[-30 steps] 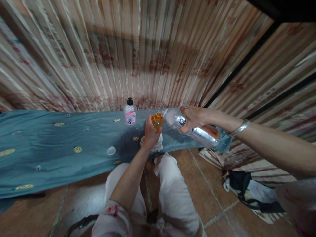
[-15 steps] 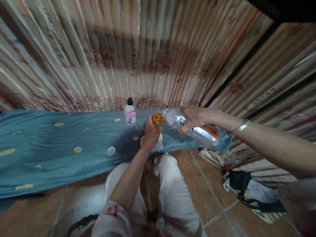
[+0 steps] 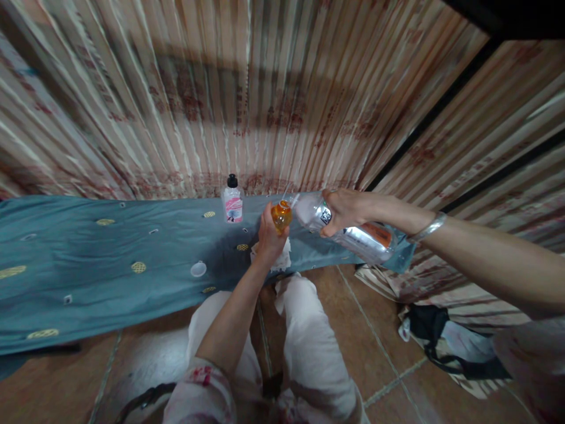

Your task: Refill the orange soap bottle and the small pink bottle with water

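Observation:
My left hand [image 3: 268,234] is wrapped round a small orange bottle [image 3: 281,215], its round mouth facing up. In my right hand [image 3: 346,209] is a large clear plastic bottle [image 3: 368,240] with an orange and silver label, tilted so that its neck points left at the orange bottle's mouth. The two necks are very close; whether they touch I cannot tell. Beneath my left hand a crumpled white tissue [image 3: 282,258] lies on the cloth. A clear bottle with a black cap and pink label [image 3: 233,206] stands upright to the left.
A blue-green cloth with yellow patterns [image 3: 97,277] covers the long narrow surface. On it lies a small, round, translucent lid [image 3: 198,269]. Pleated curtains [image 3: 212,106] hang behind and on the right. A dark and light bag or cloth bundle [image 3: 454,341] lies on the tiled floor.

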A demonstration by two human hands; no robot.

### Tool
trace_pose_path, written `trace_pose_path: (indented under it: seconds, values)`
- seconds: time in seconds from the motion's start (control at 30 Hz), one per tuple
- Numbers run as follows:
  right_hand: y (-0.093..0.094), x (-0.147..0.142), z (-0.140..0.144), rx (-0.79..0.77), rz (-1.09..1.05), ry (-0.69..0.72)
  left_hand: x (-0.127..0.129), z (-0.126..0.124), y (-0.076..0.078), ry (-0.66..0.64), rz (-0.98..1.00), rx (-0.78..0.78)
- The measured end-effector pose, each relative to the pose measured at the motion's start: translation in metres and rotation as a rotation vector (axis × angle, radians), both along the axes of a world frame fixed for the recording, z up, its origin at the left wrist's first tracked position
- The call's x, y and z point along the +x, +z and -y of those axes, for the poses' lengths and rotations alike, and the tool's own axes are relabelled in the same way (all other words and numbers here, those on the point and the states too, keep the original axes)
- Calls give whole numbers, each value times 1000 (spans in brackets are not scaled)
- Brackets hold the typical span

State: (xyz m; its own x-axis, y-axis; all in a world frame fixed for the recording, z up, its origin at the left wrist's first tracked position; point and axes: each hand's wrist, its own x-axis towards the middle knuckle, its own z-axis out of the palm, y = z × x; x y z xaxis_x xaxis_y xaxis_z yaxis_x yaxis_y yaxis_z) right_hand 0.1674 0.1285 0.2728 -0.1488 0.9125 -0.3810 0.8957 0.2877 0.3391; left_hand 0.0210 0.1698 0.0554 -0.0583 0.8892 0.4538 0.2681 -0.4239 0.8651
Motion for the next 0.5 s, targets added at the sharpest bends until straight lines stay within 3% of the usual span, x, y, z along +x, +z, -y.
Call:
trace_pose_path:
  seconds: [0.5]
  values:
    - [1, -2, 2, 14, -22, 1, -1, 0, -2, -21, 7, 25]
